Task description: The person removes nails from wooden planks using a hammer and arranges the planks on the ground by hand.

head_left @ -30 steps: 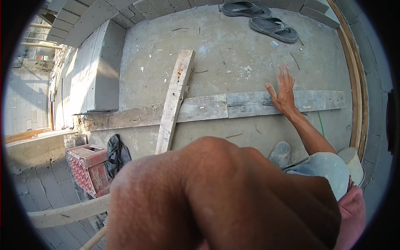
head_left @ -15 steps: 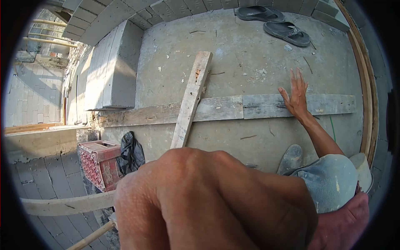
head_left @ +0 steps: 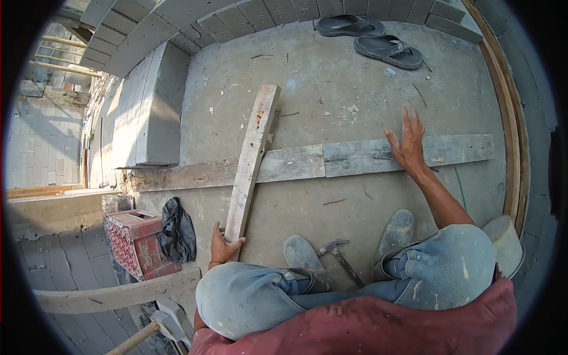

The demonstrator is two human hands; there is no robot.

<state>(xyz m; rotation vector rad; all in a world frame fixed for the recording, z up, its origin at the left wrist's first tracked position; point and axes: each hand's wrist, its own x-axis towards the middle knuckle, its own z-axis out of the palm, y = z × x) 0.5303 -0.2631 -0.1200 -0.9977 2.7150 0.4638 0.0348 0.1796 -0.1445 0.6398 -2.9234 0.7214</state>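
My left hand (head_left: 223,244) is at the near end of a narrow wooden board (head_left: 251,157), its thumb and fingers closed round that end. The board lies at a slant across a long, flat plank (head_left: 296,163) on the floor. Above the plank's right part, my right hand (head_left: 409,148) is open with fingers spread and holds nothing; whether it touches the plank I cannot tell. A claw hammer (head_left: 346,261) lies on the floor between my two boots.
Dark sandals (head_left: 387,52) lie at the back. Grey blocks (head_left: 155,109) stand at left, near a red crate (head_left: 137,239) with a black bag (head_left: 177,231). A pale bucket (head_left: 503,245) is at right. Rubble bits and twigs dot the floor.
The large bare skin close to the camera has gone from view, uncovering my left hand at the board's end, my knees, both boots and the hammer. My right hand stays spread over the plank.
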